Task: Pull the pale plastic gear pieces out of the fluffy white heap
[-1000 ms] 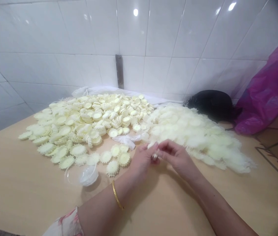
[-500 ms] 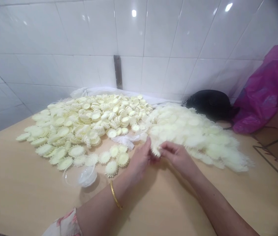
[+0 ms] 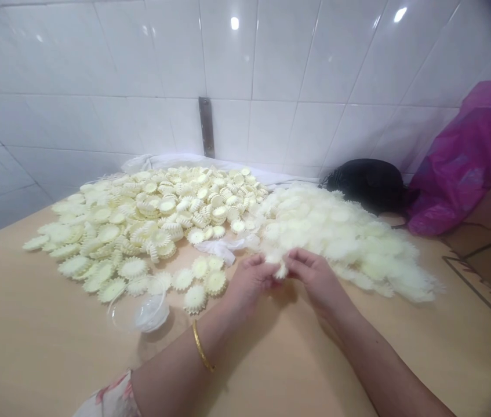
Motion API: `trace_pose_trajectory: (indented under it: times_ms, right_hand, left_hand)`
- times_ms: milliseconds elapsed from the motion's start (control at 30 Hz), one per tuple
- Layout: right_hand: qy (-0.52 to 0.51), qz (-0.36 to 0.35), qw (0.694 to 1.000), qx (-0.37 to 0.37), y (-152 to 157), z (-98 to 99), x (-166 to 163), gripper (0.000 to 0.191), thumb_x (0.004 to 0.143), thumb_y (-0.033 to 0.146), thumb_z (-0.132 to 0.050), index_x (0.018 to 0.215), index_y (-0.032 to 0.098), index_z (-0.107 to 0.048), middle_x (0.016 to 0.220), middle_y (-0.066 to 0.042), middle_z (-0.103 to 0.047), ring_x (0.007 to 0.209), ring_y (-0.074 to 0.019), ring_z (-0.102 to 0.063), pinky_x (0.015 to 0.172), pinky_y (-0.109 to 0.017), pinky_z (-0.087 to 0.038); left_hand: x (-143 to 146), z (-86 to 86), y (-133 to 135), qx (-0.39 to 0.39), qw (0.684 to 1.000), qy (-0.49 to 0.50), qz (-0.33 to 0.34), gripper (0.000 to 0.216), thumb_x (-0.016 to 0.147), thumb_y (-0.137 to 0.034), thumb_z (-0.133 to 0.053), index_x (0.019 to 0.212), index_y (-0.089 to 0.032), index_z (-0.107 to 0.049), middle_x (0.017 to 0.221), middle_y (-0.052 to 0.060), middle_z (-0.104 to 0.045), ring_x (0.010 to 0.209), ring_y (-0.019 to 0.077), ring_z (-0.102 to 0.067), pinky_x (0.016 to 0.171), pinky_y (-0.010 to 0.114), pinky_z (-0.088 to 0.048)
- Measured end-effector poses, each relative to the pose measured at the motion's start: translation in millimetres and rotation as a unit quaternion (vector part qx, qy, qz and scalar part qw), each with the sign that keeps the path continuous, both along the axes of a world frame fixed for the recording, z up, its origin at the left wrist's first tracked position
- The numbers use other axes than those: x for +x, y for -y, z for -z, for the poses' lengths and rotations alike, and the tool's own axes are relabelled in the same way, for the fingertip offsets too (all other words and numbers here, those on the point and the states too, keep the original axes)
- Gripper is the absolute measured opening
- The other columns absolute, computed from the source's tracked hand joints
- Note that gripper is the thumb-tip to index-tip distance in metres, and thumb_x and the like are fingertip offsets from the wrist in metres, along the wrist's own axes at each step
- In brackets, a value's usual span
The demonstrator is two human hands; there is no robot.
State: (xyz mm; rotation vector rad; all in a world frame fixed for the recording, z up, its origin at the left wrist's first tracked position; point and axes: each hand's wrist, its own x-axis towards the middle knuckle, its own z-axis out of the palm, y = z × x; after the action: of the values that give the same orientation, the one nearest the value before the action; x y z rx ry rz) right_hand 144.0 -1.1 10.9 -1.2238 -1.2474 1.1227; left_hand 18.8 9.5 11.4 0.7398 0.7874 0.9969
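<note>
My left hand (image 3: 251,284) and my right hand (image 3: 312,278) meet in the middle, both closed on a small pale yellow scalloped disc (image 3: 280,269). Fingers cover much of it. To the left lies a big heap of similar thick scalloped discs (image 3: 141,214), with several loose ones (image 3: 195,298) near my left wrist. A pile of thin, whitish frilly pieces (image 3: 336,237) spreads out just behind and to the right of my hands. Beside my left forearm sits a ball of white string (image 3: 152,313), a loop of it trailing out.
White cloth or plastic (image 3: 221,249) lies between the two piles. At the back right are a black rounded object (image 3: 369,182) and a pink plastic bag (image 3: 466,156), with a bent dark metal frame (image 3: 484,295) below. A tiled wall (image 3: 271,63) backs the wooden table (image 3: 54,336).
My left thumb has come down from upright to lie across the disc. The disc has turned in my fingers and shows less, while my right fingers have shifted slightly on it.
</note>
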Motion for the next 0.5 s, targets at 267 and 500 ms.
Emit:
trace_pose_trajectory:
  times_ms: [267, 500]
  right_hand:
    - [0.136, 0.031, 0.987, 0.085, 5.4, -4.5, -2.3, 0.033, 0.082, 0.044, -0.045, 0.067, 0.017, -0.057, 0.062, 0.000, -0.054, 0.063, -0.0150, -0.052, 0.061, -0.025, -0.041]
    - [0.081, -0.004, 0.994, 0.067, 4.0, -5.5, -4.6, 0.024, 0.067, 0.040, -0.066, 0.075, 0.018, -0.059, 0.069, 0.000, -0.060, 0.065, -0.0155, -0.055, 0.064, -0.027, -0.044]
  left_hand:
    - [1.0, -0.8, 0.9, 0.004, 0.996, -0.058, -0.065, 0.014, 0.062, -0.019, -0.063, 0.060, -0.014, -0.050, 0.053, -0.001, -0.052, 0.046, 0.0091, -0.049, 0.047, 0.023, -0.037]
    - [-0.1, 1.6, 0.0, 0.007, 0.997, -0.033, -0.066, 0.016, 0.058, -0.016, -0.067, 0.058, -0.014, -0.051, 0.053, -0.001, -0.051, 0.048, 0.0078, -0.047, 0.051, 0.023, -0.038]
